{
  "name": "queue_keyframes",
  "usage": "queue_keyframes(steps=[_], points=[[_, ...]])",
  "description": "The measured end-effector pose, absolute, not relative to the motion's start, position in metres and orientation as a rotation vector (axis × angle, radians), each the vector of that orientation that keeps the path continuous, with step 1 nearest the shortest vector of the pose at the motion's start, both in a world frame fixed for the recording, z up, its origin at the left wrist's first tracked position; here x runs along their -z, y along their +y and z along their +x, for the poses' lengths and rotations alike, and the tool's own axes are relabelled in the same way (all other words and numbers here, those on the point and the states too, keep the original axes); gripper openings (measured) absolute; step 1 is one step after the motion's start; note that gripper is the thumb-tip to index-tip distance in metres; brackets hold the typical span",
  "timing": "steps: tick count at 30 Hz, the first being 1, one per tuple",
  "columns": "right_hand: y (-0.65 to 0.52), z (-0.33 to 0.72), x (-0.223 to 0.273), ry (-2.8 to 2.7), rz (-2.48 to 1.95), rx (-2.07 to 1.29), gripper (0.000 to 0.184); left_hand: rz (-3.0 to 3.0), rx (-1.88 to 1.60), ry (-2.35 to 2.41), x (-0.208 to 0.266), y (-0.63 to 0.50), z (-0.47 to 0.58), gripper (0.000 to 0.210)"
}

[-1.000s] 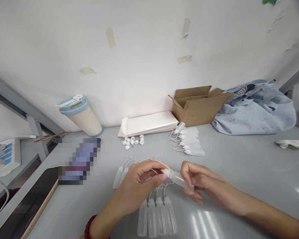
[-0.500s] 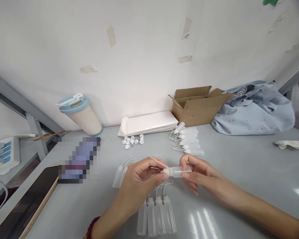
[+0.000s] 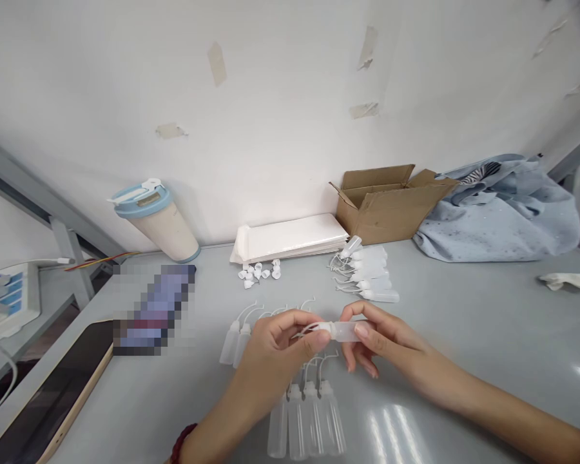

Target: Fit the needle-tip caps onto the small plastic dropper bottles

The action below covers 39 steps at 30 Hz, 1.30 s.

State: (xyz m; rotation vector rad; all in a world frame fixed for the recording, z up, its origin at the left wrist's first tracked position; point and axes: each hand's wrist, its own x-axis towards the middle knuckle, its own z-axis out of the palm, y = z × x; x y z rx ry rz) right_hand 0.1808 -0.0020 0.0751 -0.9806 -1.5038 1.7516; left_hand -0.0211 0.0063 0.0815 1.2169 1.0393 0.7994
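1. Plastic, translucent and whitish, forms the small squeeze bottle [image 3: 345,331] held nearly level between both hands above the grey table [image 3: 493,322], its neck toward the left and its base toward the right.
2. The left hand [image 3: 278,348] is clamped on the neck end, thumb and fingers pinching the white collar [image 3: 325,327]; much of the nozzle is hidden, and how its cap sits I cannot tell.
3. The right hand [image 3: 394,338] is clamped on the body near the base, thumb and forefinger together on the plastic, the other fingers curled below. A dark red bracelet [image 3: 181,443] circles the left wrist.
4. Four bottles [image 3: 297,422] lie side by side below the hands, necks pointing away, curved strips [image 3: 321,367] rising from them; two more bottles [image 3: 231,341] show beside the left hand, the nearer one partly covered.
5. Farther back lie loose white caps [image 3: 258,273] and, to their right, a cluster of similar bottles [image 3: 372,270].
6. Along the wall [image 3: 280,148] — left to right — are a blue-lidded tumbler [image 3: 167,229], a stack of white mailers [image 3: 297,237], an open cardboard box [image 3: 386,216] and a pale blue cloth bag [image 3: 497,222].
7. A smartphone [image 3: 46,393] lies at the left edge.
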Motion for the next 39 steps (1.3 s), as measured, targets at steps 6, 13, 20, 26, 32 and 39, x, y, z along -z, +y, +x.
queue_keyframes(steps=[6,13,20,26,32,39], points=[[-0.0036,0.1810,-0.0788,-1.575,-1.033,-1.671,0.029,1.238,-0.674,0.958,-0.0805,0.0064,-0.0216,0.030],[-0.0032,0.1816,-0.0759,-1.595,-1.063,-1.652,0.031,1.390,-0.748,0.978,-0.0830,0.0029,-0.0220,0.016],[-0.0032,0.1811,-0.0766,-1.590,-1.073,-1.629,0.033,1.409,-0.716,0.999,-0.0818,0.0032,-0.0212,0.019],[-0.0035,0.1800,-0.0768,-1.592,-1.067,-1.600,0.033,1.392,-0.613,1.035,-0.0816,0.0027,-0.0207,0.029],[-0.0034,0.1798,-0.0741,-1.567,-1.083,-1.630,0.035,1.445,-0.741,1.072,-0.0817,0.0023,-0.0185,0.012],[-0.0033,0.1782,-0.0758,-1.535,-1.102,-1.638,0.038,1.249,-0.710,0.990,-0.0784,0.0045,-0.0185,0.025]])
